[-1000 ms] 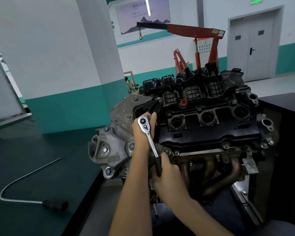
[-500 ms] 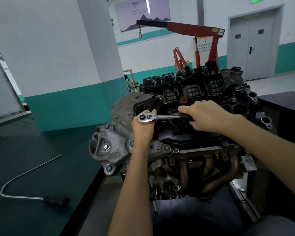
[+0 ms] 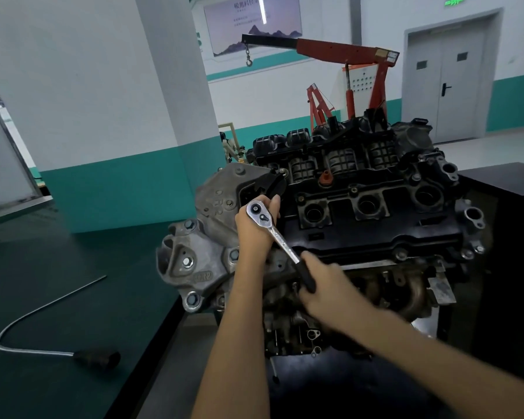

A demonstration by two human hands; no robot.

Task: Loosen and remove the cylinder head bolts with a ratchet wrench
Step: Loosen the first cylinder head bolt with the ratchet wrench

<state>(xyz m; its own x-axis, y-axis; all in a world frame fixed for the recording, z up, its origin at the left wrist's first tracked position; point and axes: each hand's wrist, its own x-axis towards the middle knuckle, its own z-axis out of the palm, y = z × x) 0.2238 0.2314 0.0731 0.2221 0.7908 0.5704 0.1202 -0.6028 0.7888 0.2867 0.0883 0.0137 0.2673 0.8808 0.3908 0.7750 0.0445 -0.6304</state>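
Across the back of the workshop run white walls with a teal band along the bottom, a square pillar [image 3: 176, 86] painted the same way, a grey double door [image 3: 448, 77] at the far right and a red engine hoist [image 3: 345, 51] with its black boom and hook reaching left. A dark green bench top [image 3: 58, 297] fills the left foreground. A bent metal rod with a black handle [image 3: 97, 358] lies on it, well apart from everything else.

The engine [image 3: 360, 176] sits between the bench and a black cabinet [image 3: 511, 182]. It has a black valve cover [image 3: 375, 234] with three open plug wells, a grey cast timing cover [image 3: 200, 258] on its left end and a rusty exhaust manifold [image 3: 415, 294] low at the front.

The ratchet wrench [image 3: 280, 238] is at the left end of the valve cover, its chrome head up and its shank slanting down to the right into a black grip. The left hand [image 3: 254, 234] is cupped round the ratchet head, fingers curled behind it. They hide the socket and whichever bolt it sits on. The right hand [image 3: 324, 288], motion-blurred, is wrapped round the black grip.
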